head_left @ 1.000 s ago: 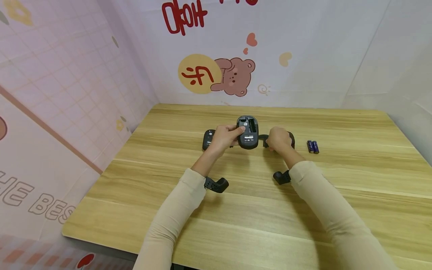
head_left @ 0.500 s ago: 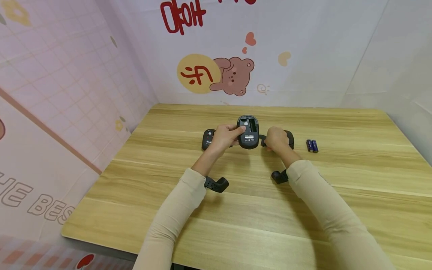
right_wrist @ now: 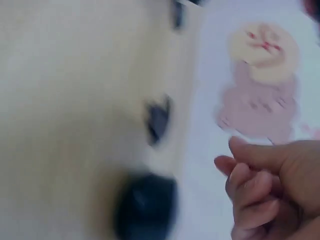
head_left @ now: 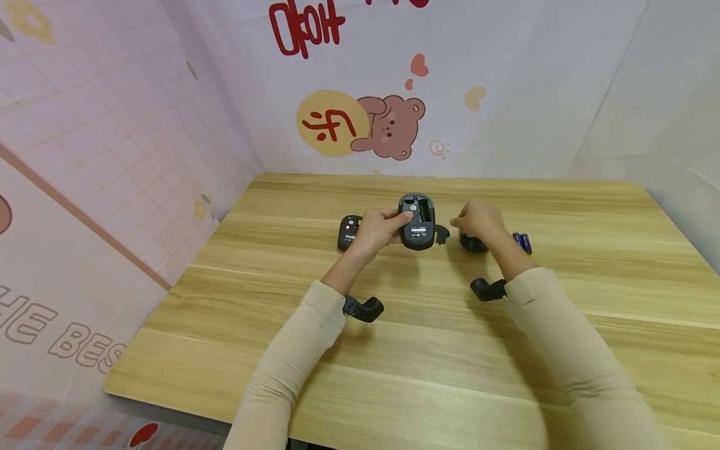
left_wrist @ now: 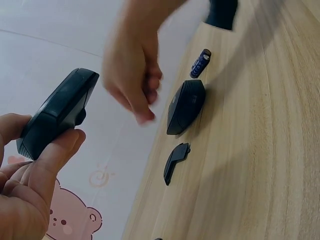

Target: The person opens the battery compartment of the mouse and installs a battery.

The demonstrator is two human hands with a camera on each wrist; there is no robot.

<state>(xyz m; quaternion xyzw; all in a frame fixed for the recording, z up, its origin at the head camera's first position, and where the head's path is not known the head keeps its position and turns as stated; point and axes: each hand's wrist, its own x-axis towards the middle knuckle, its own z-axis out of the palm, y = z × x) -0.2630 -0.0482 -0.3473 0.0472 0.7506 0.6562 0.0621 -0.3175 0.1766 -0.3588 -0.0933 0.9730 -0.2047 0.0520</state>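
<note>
My left hand (head_left: 375, 232) grips a black computer mouse (head_left: 417, 236) above the table, thumb across its underside, which faces the head camera. Its battery compartment is uncovered, with a dark slot showing. A small black battery cover (head_left: 442, 234) lies just right of that mouse in the head view. My right hand (head_left: 482, 222) is raised, fingers loosely curled with nothing between them, over a second black mouse (head_left: 474, 244) that it partly hides. In the left wrist view this mouse (left_wrist: 186, 107) sits between the cover (left_wrist: 175, 162) and two blue batteries (left_wrist: 200, 63).
Left of my left hand, a third black mouse (head_left: 348, 233) lies underside up, a small red light on it, partly hidden by the hand. The wooden table (head_left: 427, 350) ends at a printed backdrop (head_left: 517, 125) behind. Black wrist-worn devices (head_left: 364, 309) stick out below both wrists.
My right hand has let go of the battery cover, leaving it on the table, and has moved up and right, over the second mouse. The left hand still holds its mouse almost unmoved.
</note>
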